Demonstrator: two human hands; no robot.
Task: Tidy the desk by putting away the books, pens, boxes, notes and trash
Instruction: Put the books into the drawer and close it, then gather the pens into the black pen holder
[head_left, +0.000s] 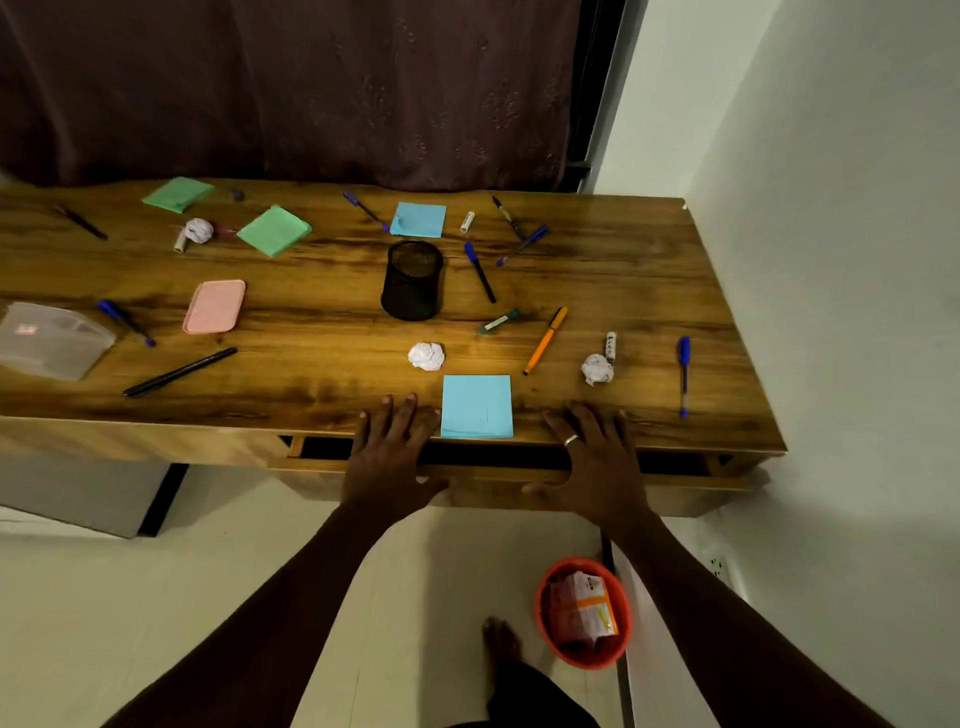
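My left hand (390, 451) and my right hand (597, 456) lie with fingers spread flat on the front edge of the wooden desk (322, 332), above a slightly pulled-out drawer (488, 462). Between them lies a blue note pad (476, 406). A black mesh pen cup (412, 280) stands mid-desk. Crumpled paper balls (426, 356) (597, 369) (199, 229) and several pens, such as an orange one (545, 340) and a blue one (684, 375), lie scattered. Another blue pad (418, 219) and two green pads (274, 230) (178, 194) sit farther back.
A pink lid (214, 306) and a clear plastic box (52, 340) sit at the left. An orange bin (584, 613) holding packets stands on the floor by my foot. A dark curtain hangs behind the desk; a wall closes the right side.
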